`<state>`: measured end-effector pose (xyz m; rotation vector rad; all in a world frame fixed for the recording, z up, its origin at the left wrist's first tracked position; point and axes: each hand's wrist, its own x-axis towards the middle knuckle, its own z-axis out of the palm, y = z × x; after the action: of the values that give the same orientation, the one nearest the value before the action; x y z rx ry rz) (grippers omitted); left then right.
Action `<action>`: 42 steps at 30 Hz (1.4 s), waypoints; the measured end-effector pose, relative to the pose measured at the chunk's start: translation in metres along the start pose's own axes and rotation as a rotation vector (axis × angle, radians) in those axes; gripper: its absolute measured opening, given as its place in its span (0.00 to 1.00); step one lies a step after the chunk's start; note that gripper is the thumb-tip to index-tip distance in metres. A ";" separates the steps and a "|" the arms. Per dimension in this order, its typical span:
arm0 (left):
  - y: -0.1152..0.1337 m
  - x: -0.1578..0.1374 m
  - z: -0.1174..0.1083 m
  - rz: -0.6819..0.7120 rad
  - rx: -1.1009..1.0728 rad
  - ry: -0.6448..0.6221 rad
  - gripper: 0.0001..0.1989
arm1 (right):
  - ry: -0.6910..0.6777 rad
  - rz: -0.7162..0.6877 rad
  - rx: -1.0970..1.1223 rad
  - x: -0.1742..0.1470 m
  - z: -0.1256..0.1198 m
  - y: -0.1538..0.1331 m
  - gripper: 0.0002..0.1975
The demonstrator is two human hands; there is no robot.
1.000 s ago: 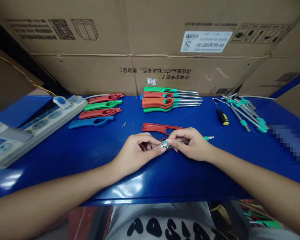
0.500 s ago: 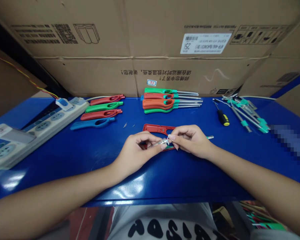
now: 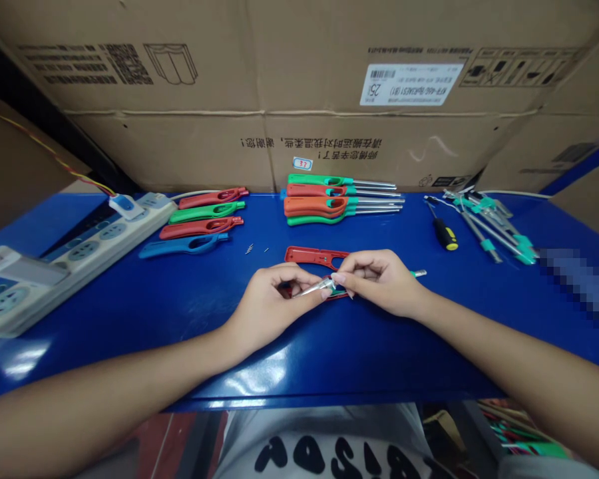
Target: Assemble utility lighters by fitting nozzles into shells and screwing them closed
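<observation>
My left hand (image 3: 274, 299) is closed around a small clear, shiny cylinder (image 3: 313, 288), which looks like a lighter's gas tank, slanting up to the right. At its upper end, my right hand (image 3: 379, 283) pinches a small white part, too small to name. Under and behind my fingers lie red lighter handle halves; the upper half (image 3: 309, 255) shows plainly, the lower one is mostly covered. A metal tube tip with a green collar (image 3: 419, 273) pokes out beyond my right hand.
Red, green and blue handle shells (image 3: 190, 246) lie at left beside a power strip (image 3: 80, 259). Assembled lighters (image 3: 319, 206) are stacked at the back. A screwdriver (image 3: 445, 234) and metal tubes with green collars (image 3: 504, 229) lie at right. Tiny metal pins (image 3: 249, 249) sit left of my hands.
My right fingers have shifted slightly left and down at the cylinder's end, and the white part shows less. My left hand keeps its hold; the rest looks the same.
</observation>
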<state>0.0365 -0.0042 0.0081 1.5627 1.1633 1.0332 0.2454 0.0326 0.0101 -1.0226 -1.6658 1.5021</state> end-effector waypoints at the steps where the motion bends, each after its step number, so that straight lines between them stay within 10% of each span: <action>1: 0.000 0.000 0.000 -0.002 -0.004 0.001 0.06 | -0.002 -0.007 -0.008 0.000 0.000 0.000 0.19; 42: -0.003 0.004 0.000 0.019 0.028 0.000 0.08 | -0.035 -0.002 0.031 0.002 -0.002 -0.002 0.21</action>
<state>0.0366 -0.0002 0.0055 1.5985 1.1701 1.0334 0.2461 0.0355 0.0128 -0.9832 -1.6615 1.5479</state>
